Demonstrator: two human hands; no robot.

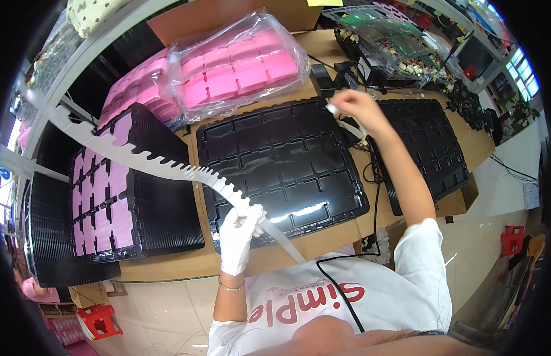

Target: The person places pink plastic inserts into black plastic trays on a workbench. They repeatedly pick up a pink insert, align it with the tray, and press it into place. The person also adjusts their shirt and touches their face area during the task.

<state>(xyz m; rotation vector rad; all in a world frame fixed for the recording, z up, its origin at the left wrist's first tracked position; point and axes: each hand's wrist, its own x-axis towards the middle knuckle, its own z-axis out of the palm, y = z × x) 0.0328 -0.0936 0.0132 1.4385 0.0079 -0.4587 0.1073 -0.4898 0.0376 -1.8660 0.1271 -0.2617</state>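
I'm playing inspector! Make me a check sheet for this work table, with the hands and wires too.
Surface: brown cardboard-like tabletop.
Work things: long pale strip with a toothed edge; wide black plastic tray with compartments.
Clutter: pink foam blocks in a clear plastic bag; tall stack of black plastic trays; green circuit boards.
Hands: white-gloved left hand grips the strip; bare right hand has something small and white at its fingertips, grip unclear.
Cables: thin black cable right of the tray.
Surroundings: red plastic stool, pale tiled floor.

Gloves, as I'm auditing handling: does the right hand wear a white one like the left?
No, the right hand is bare across its back, while the left hand wears a white glove.
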